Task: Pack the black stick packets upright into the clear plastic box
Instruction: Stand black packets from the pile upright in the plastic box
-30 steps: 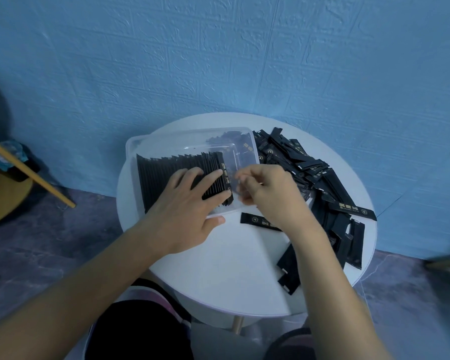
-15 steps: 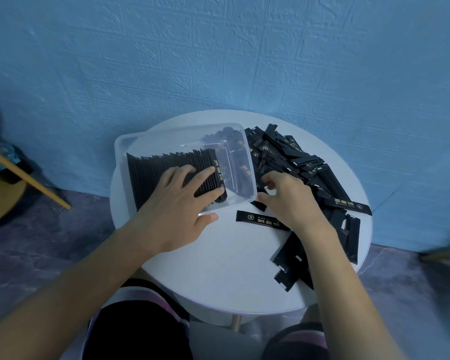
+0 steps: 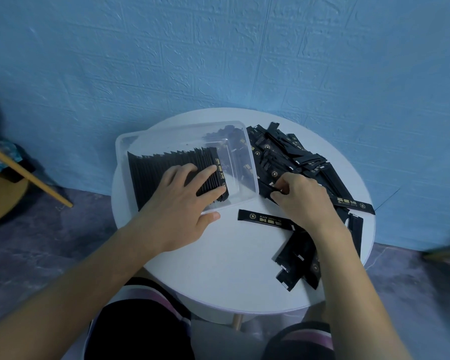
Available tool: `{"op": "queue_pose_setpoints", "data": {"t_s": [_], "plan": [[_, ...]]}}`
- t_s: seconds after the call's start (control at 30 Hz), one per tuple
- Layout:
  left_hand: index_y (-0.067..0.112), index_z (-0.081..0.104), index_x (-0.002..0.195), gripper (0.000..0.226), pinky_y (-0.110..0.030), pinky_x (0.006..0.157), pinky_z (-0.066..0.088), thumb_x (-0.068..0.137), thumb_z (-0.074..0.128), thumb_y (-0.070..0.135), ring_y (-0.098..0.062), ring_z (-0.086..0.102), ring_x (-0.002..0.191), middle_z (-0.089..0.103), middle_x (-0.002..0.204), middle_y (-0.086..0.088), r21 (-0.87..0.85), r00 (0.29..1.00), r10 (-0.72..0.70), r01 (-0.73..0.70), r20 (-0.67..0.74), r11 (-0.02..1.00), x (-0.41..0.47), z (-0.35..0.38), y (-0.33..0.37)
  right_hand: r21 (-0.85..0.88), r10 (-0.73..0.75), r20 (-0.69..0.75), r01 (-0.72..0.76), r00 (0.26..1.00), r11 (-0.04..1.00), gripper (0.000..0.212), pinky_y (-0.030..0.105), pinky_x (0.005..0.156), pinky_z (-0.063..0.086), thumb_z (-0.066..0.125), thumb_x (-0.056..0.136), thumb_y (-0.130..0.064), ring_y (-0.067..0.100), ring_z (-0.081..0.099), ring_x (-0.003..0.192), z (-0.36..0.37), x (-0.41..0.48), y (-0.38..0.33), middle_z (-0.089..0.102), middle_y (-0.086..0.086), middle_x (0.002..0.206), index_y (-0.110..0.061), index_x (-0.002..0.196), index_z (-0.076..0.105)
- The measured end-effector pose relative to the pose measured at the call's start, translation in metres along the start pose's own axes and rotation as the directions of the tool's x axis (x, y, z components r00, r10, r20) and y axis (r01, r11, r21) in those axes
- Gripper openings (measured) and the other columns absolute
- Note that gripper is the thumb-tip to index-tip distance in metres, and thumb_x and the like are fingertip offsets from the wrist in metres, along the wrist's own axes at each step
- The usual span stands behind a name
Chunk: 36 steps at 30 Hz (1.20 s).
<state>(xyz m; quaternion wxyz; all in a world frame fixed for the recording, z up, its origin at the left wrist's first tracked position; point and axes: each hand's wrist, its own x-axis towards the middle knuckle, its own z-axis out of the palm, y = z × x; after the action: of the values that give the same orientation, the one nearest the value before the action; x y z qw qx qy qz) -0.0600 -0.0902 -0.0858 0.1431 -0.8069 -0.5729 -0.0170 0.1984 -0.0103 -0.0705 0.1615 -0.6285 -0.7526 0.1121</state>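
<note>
Over to the pile goes the right hand (image 3: 302, 201), off the box's open end and onto the loose pile (image 3: 296, 157) heaped across the right half of the table (image 3: 218, 268). Its fingers (image 3: 277, 196) are curled tight, and thumb and forefingers seem to pinch a stick packet (image 3: 265, 189) at the pile's left fringe, just beside the right wall of the clear plastic box (image 3: 182, 127). The target is close by, leftward over that wall: the gap between the wall and the packed row (image 3: 161, 165), which fills the box from its left end most of the way across. Those packets stand on edge, long axes running from near wall to far wall, while the pinched one lies flat and slanted, so by the look of it it needs a turn before it drops in. The right hand is plainly the nearer. The left hand (image 3: 182, 203) minds the row, fingers straight and spread, pressing down on the packet tops at the open end, thumb outside the near wall on the table. One lone packet (image 3: 264, 219) lies flat toward the near edge, apart from the box.
</note>
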Motion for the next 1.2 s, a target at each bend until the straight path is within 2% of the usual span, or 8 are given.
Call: {"op": "queue_pose_setpoints", "data": {"t_s": [0.13,0.3,0.47,0.67,0.87,0.93,1.03,1.2], "plan": [[0.030,0.057,0.141,0.057,-0.056,0.113,0.029,0.097,0.032,0.057,-0.038,0.040,0.133,0.038,0.160,-0.007,0.001,1.000,-0.001,0.001,0.001,1.000,0.000,0.000,0.000,-0.015,-0.033,0.024,0.033,0.999,0.999,0.017,0.036,0.073,0.046,0.065,0.084,-0.026,0.029,0.061,0.095,0.005,0.001,-0.001,0.070,-0.001,0.093,-0.023,0.101,0.065],[0.030,0.057,0.141,0.057,-0.055,0.112,0.029,0.097,0.032,0.057,-0.038,0.040,0.133,0.038,0.159,-0.007,0.000,1.000,-0.003,0.003,-0.001,1.000,0.000,0.000,0.000,0.041,-0.050,0.025,0.049,0.998,0.998,0.023,0.038,0.082,0.049,0.070,0.084,-0.030,0.028,0.059,0.104,0.011,0.001,-0.007,0.071,-0.004,0.098,-0.031,0.107,0.069],[0.030,0.057,0.141,0.057,-0.056,0.113,0.030,0.097,0.033,0.057,-0.038,0.040,0.133,0.037,0.160,-0.007,0.004,1.000,-0.001,0.001,-0.002,1.000,0.001,0.002,0.001,0.018,-0.010,0.002,0.010,1.000,1.000,0.009,0.035,0.071,0.045,0.066,0.085,-0.029,0.029,0.062,0.090,0.003,0.001,-0.003,0.069,-0.002,0.087,-0.025,0.094,0.067],[0.029,0.058,0.141,0.058,-0.057,0.113,0.030,0.097,0.032,0.057,-0.039,0.041,0.133,0.039,0.159,-0.008,0.000,1.000,-0.006,0.006,-0.009,1.000,0.000,0.002,0.002,0.186,0.074,-0.129,-0.049,0.989,0.981,0.020,0.036,0.076,0.044,0.068,0.090,-0.041,0.025,0.061,0.082,-0.033,-0.014,-0.015,0.064,-0.010,0.075,-0.022,0.087,0.062],[0.027,0.059,0.139,0.058,-0.058,0.112,0.031,0.096,0.032,0.056,-0.040,0.042,0.132,0.040,0.158,-0.008,0.007,1.000,-0.009,0.010,-0.019,1.000,0.000,0.002,0.003,0.395,0.019,-0.238,0.079,0.971,0.915,0.022,0.034,0.069,0.045,0.070,0.089,-0.040,0.013,0.056,0.067,-0.048,-0.036,-0.054,0.064,-0.013,0.075,-0.022,0.089,0.057],[0.027,0.057,0.139,0.058,-0.058,0.112,0.030,0.095,0.033,0.056,-0.040,0.041,0.132,0.039,0.158,-0.008,0.009,1.000,-0.012,0.013,-0.029,1.000,0.000,0.003,0.003,0.340,-0.055,-0.250,0.141,0.967,0.930,0.021,0.035,0.071,0.045,0.070,0.090,-0.039,0.018,0.060,0.073,-0.036,-0.036,-0.070,0.066,-0.013,0.080,-0.023,0.097,0.056],[0.026,0.057,0.139,0.056,-0.058,0.112,0.029,0.096,0.036,0.055,-0.040,0.041,0.132,0.038,0.158,-0.008,0.017,0.999,-0.010,0.011,-0.041,1.000,-0.001,0.004,0.005,0.111,-0.170,-0.258,0.204,0.951,0.973,0.022,0.038,0.068,0.040,0.061,0.096,-0.036,0.031,0.066,0.087,-0.008,-0.030,-0.087,0.071,-0.004,0.092,-0.020,0.109,0.054],[0.025,0.058,0.140,0.058,-0.058,0.114,0.026,0.096,0.034,0.055,-0.041,0.040,0.132,0.038,0.159,-0.009,0.034,0.999,-0.012,0.014,-0.037,0.999,-0.001,0.004,0.007,-0.060,-0.187,-0.230,0.178,0.955,0.982,0.019,0.038,0.061,0.037,0.054,0.098,-0.030,0.040,0.065,0.085,0.014,-0.016,-0.097,0.069,0.006,0.097,-0.015,0.110,0.049]]}}
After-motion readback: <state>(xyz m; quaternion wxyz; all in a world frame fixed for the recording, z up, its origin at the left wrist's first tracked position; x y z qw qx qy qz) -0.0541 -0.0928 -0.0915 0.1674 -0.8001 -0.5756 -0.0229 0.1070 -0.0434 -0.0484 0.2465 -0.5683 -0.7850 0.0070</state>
